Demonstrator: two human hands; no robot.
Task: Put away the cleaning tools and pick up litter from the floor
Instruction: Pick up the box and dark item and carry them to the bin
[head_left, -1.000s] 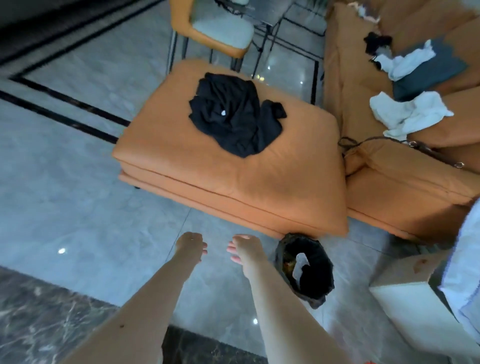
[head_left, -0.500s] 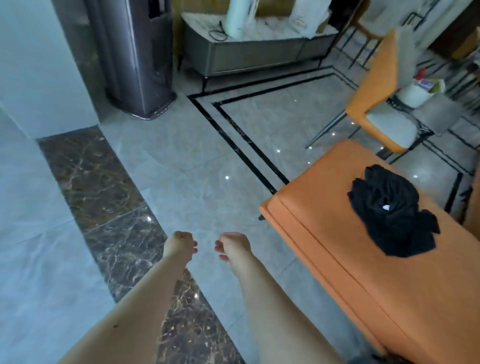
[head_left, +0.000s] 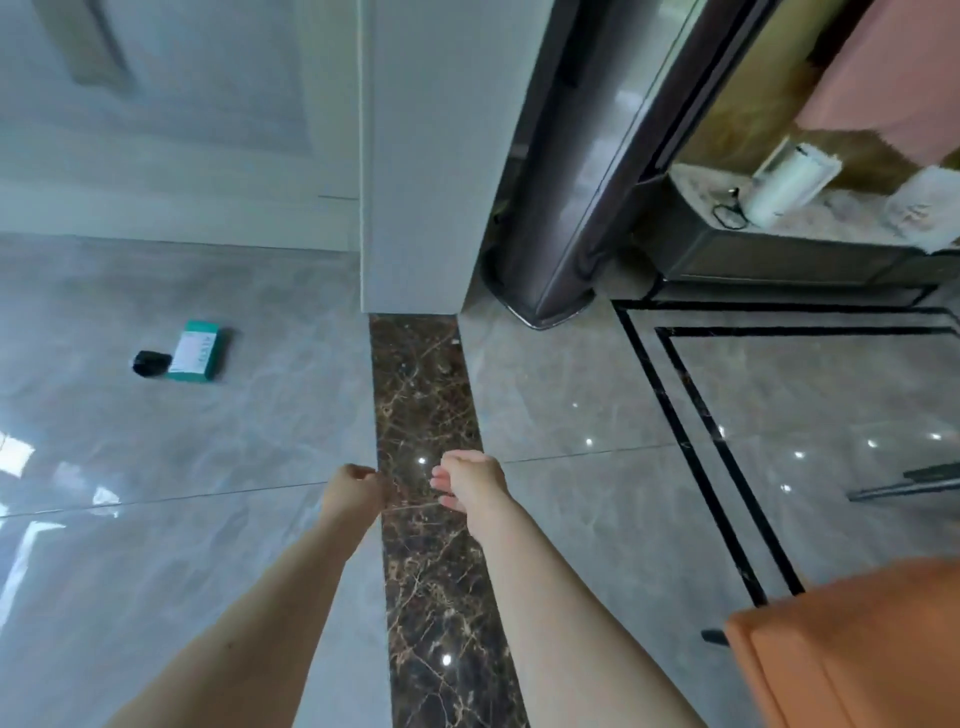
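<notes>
Litter located, hands empty

Left hand (head_left: 350, 488) and right hand (head_left: 470, 480) are held out ahead over the floor (head_left: 571, 395), fingers loosely curled, holding nothing. Green box (head_left: 196, 351) lies on the tiles to the far left, a small black object (head_left: 150, 362) touching its end.

Judgement: step toward the pair, crouch low, take the box across its narrow sides, gather the black piece with the other hand.

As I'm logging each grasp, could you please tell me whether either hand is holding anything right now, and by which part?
Nothing is held. The left hand and right hand hang loosely curled above the floor, apart from the green box lying there.
</notes>
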